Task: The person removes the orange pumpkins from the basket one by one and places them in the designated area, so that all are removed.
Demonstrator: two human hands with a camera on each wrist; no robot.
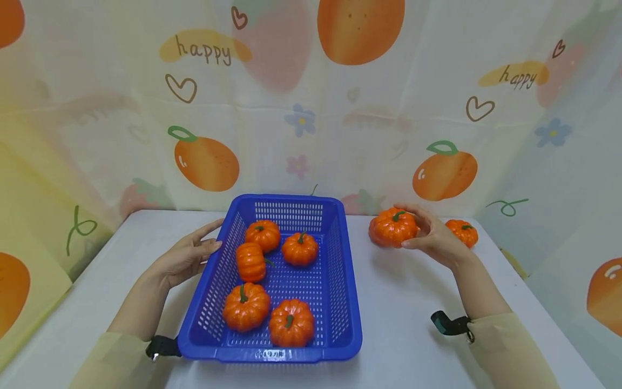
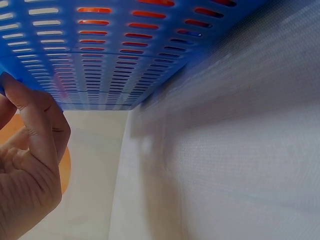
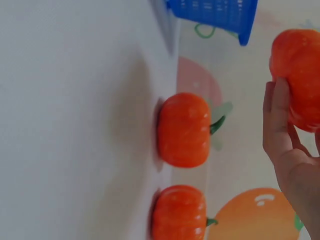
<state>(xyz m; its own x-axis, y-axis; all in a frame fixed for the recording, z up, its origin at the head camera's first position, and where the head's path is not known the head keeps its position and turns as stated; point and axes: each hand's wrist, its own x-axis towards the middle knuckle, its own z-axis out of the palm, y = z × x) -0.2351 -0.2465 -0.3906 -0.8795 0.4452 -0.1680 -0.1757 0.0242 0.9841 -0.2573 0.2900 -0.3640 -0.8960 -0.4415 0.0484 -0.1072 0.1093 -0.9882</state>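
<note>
My right hand [image 1: 434,237] grips a small orange pumpkin [image 1: 391,228] with a green stem, raised above the table right of the basket. In the right wrist view, the held pumpkin [image 3: 300,75] is cut off by the frame edge. Two more pumpkins rest on the table: one [image 3: 184,130] mostly hidden behind the held one in the head view, another [image 1: 465,233] beyond the hand. On the left, my left hand [image 1: 182,260] holds the side rim of a blue plastic basket [image 1: 353,302]. Several pumpkins [image 1: 246,307] lie inside it, one tipped on its side.
The white table [image 1: 403,329] meets a fabric backdrop [image 1: 340,140] printed with fruit, hearts and flowers along its back edge. Black straps [image 1: 452,324] circle both wrists. Perforated basket walls [image 2: 100,65] rise beside the left hand.
</note>
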